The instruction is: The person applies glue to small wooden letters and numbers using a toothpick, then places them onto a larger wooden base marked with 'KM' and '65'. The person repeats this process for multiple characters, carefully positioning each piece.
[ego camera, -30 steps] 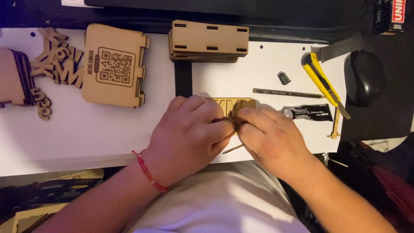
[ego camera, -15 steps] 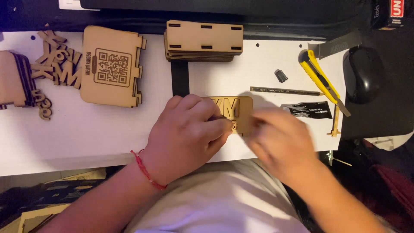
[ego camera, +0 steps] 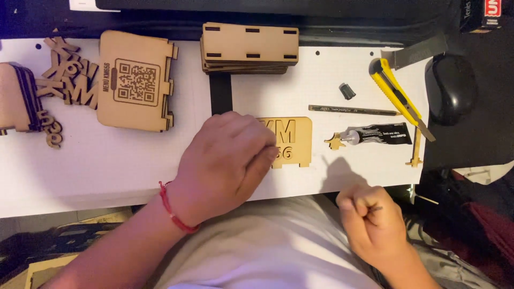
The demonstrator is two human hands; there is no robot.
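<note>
- Left hand [ego camera: 225, 163] lies curled over the left part of the plaque [ego camera: 292, 142]; fingers bent, tips on its left edge; cannot tell if they pinch it or just press.
- Plaque's left side hidden under those fingers; only part of the raised letters and digits shows.
- Plaque: flat light wood, rounded corners, small tabs on the lower edge, lying on the white sheet [ego camera: 134, 171] just right of the left fingertips.
- Right hand [ego camera: 372, 225] off the sheet, near the body, closed in a loose fist; a thin dark sliver sticks out between its fingers, too small to identify.
- Red cord [ego camera: 171, 214] on the left wrist.
- Beyond the right fingers, past the plaque: glue tube [ego camera: 377, 134], black with the cap off, a small wood cutout [ego camera: 335, 142] at its nozzle.
- Further out from the tube: thin dark rod [ego camera: 353, 110], small black cap [ego camera: 347, 91], yellow knife [ego camera: 396, 96].
- Black mouse [ego camera: 450, 88] at far right, dim against the dark surface.
- Above the left knuckles: black strip [ego camera: 220, 93], lower end hidden by the hand; stack of slotted panels [ego camera: 249, 48] past it.
- Left of the left hand: wood panel with a square code pattern [ego camera: 136, 80], pile of wood letters [ego camera: 64, 80], another stack [ego camera: 19, 96] cut off by the frame edge.
- Bottom left corner dark, contents hard to make out.
</note>
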